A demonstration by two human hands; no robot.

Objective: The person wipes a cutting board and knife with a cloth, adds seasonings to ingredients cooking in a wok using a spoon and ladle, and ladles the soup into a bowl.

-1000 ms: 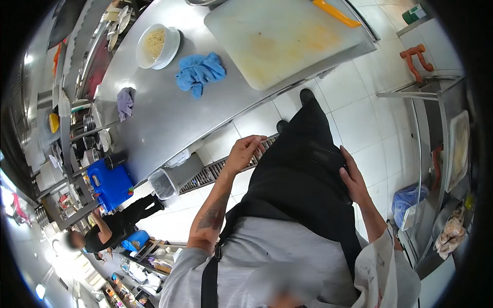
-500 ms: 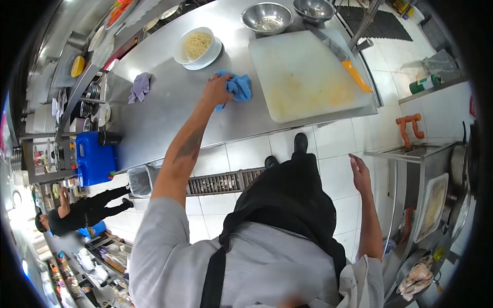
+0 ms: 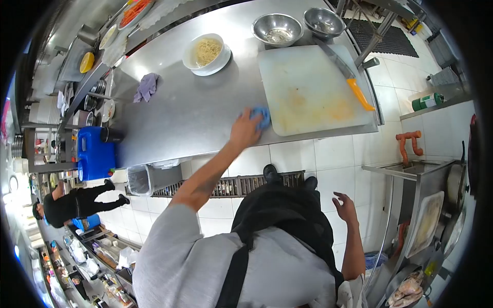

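My left hand point(image 3: 245, 129) presses a bunched blue cloth point(image 3: 263, 118) onto the steel table point(image 3: 190, 113), near its front edge and close beside the left side of a white cutting board point(image 3: 308, 95). The fingers are closed over the cloth and hide part of it. My right hand point(image 3: 345, 208) hangs over the floor away from the table, holding nothing, fingers apart and a little bent. On the board's right side lies a knife with a yellow handle point(image 3: 360, 95). Farther back on the table stands a white bowl point(image 3: 197, 55) of noodles point(image 3: 208, 52).
Two metal bowls point(image 3: 277, 31) point(image 3: 324, 22) stand behind the board. A purple cloth point(image 3: 147, 87) lies at the left, beyond it a blue jerrycan point(image 3: 96, 154). A person in black point(image 3: 77, 204) stands far left. At right is a steel rack point(image 3: 411, 172).
My left hand has moved right and toward the front edge with the blue cloth, up to the cutting board. My right hand has dropped lower and its fingers have bent.
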